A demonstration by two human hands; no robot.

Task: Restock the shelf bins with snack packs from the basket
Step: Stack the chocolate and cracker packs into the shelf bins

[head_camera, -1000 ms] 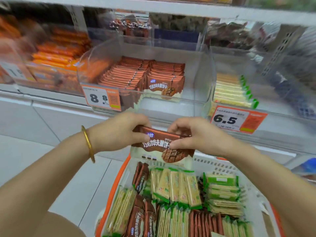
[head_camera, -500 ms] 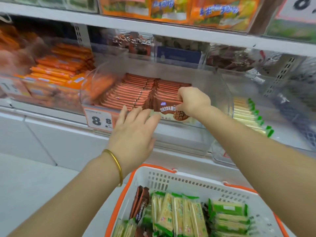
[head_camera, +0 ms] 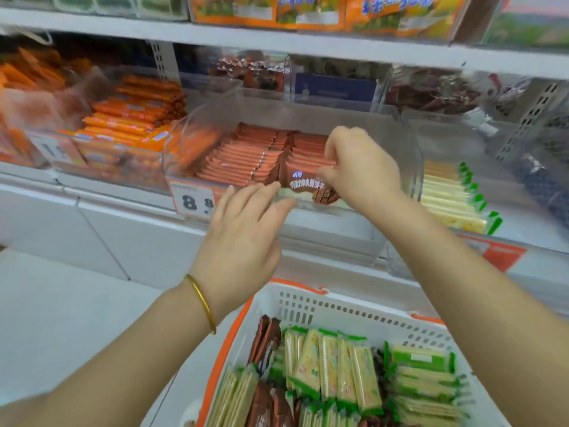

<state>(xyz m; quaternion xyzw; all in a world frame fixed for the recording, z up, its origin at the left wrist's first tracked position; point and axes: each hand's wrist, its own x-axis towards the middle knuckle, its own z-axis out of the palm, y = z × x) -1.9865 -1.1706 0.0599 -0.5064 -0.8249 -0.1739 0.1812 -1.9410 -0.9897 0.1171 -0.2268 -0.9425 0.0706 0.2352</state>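
Fingers of my right hand (head_camera: 360, 169) are curled down and pinch the top edge of a brown pack (head_camera: 303, 187). It stands upright at the front of the clear bin (head_camera: 338, 241), just behind the front wall and right of the middle. My left hand (head_camera: 243, 232) is spread with the fingers nearly straight and holds nothing. Its fingertips reach the bin's front wall beside the pack's lower left corner, but I cannot tell whether they touch. A gold bangle (head_camera: 201, 303) sits on that wrist.

Behind the held pack the bin carries two rows of matching packs (head_camera: 240, 158) standing on edge, filling the left and middle. A price tag (head_camera: 194, 202) reading 8.8 hangs on the bin's front left corner.

The neighbouring bin to the left holds orange packs (head_camera: 129, 118), and the one to the right holds yellow packs with green ends (head_camera: 449, 195). An orange label (head_camera: 498, 254) sits on the shelf edge below those.

Below my arms is the white basket (head_camera: 338, 306) with an orange rim. It is packed with green-and-yellow packs (head_camera: 329, 365) on edge and a few brown ones (head_camera: 265, 343) at its left side.

Above, the white upper shelf (head_camera: 277, 44) carries orange bags (head_camera: 308, 10). Pale floor tiles (head_camera: 61, 303) show at the lower left.
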